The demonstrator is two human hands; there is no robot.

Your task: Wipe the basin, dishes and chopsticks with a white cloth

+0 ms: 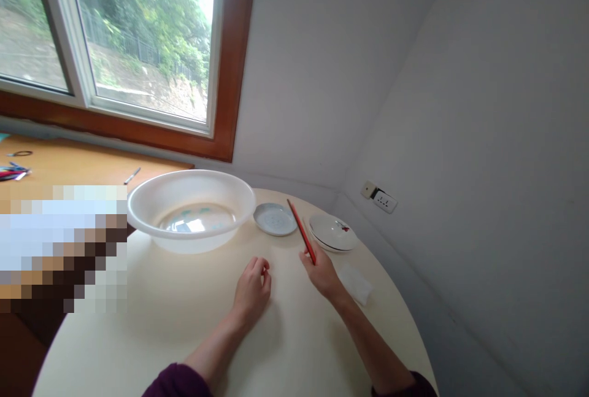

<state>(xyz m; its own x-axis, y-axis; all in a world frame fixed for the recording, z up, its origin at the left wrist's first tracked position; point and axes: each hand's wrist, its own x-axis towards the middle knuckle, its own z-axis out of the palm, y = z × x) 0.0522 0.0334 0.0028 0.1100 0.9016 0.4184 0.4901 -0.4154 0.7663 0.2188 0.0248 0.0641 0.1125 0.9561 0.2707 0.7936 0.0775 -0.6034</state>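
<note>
**One red stick (301, 231) in the right hand (323, 271)**

A pale round counter (184, 305) carries a big whitish basin (193, 243) at its far left. Right of that sit a bluish plate (275, 220) and a white dish (329, 234) with a dark rim. The left hand (254, 289) is loosely curled, its fingers a little apart from the thumb. The right fingers are clamped on the stick's near end; its far end shows between plate and dish. White tissue (358, 285) lies beside the right forearm.

Slim red stick (302, 231), dark-edged, slanting up-left in right-hand fingers (305, 258).
</note>
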